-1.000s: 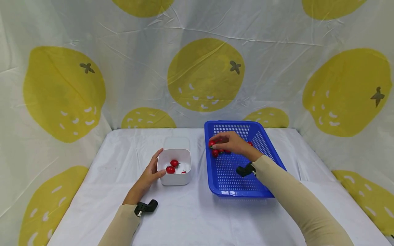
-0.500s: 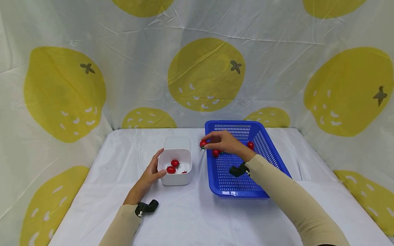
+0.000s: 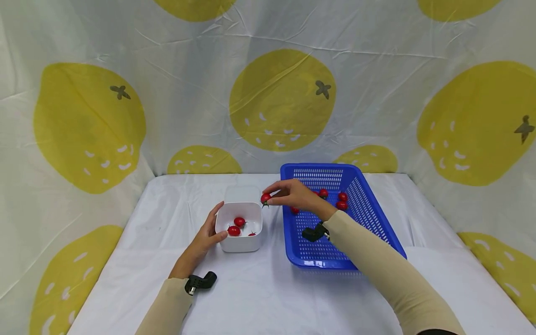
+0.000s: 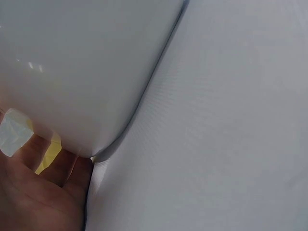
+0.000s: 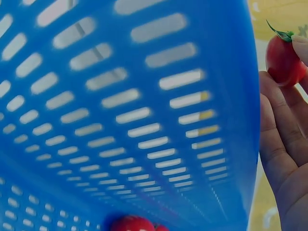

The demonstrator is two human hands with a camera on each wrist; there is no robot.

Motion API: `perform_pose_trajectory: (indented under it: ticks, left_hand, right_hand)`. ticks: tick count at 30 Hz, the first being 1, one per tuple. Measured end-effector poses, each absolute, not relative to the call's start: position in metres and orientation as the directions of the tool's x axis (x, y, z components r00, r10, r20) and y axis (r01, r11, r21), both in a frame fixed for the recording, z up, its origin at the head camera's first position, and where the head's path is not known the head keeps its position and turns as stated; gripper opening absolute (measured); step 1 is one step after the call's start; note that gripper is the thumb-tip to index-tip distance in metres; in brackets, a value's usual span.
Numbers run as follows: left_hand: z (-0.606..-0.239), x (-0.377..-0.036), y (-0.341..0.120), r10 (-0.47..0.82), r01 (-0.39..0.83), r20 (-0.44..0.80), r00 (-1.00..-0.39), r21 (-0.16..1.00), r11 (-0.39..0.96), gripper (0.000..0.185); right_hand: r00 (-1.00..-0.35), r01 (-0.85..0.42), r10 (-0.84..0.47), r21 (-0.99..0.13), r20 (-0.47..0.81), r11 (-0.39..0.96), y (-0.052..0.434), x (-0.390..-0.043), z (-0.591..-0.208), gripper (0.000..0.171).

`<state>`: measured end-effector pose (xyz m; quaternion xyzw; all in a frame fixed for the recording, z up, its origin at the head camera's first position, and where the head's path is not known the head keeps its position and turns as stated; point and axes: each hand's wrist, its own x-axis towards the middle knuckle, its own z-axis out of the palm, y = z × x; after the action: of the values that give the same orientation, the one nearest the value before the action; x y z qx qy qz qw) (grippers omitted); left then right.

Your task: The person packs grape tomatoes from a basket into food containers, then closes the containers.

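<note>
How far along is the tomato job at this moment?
Done, it seems: three tomatoes lie in the box, one partly hidden. In hand: the right hand pinches another tomato near the box, which the left hand holds. Left, probably: the tomatoes in the basket.

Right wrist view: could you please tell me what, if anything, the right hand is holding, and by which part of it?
The right hand pinches a red tomato by its body, the thumb close to its green stem.
</note>
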<state>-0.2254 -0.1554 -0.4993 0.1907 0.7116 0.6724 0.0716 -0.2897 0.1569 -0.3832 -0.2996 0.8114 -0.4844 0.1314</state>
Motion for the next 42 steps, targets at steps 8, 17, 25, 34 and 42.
perform_pose_trajectory:
  ticks: [8,17,25,34,42]
  left_hand:
    - [-0.498,-0.225,-0.155,0.378,0.189,0.178,-0.908,0.982,-0.007,0.085]
    - [-0.500,-0.226,-0.155,0.375,0.188,0.167,-0.912,0.982,0.020,0.083]
    - [-0.500,-0.226,-0.156,0.371,0.179,0.156,-0.916,0.983,0.029,0.081]
    - [-0.501,-0.229,-0.157,0.382,0.203,0.179,-0.907,0.979,0.025,0.080]
    - [-0.501,-0.227,-0.156,0.378,0.193,0.177,-0.909,0.981,0.005,0.081]
  right_hand:
    - [-0.758,-0.354,-0.647,-0.887,0.087,0.295,0.144,-0.291,-0.388,0.032]
    - [-0.741,-0.328,-0.670,-0.897,0.048,0.298,0.132,-0.292,-0.395,0.034]
    - [-0.743,-0.317,-0.668,-0.897,0.034,0.308,0.128,-0.288,-0.397,0.035]
    - [-0.744,-0.331,-0.668,-0.884,0.030,0.329,0.128,-0.284,-0.397,0.039]
    - [-0.734,-0.356,-0.678,-0.871,0.037,0.339,0.128,-0.283,-0.398,0.036]
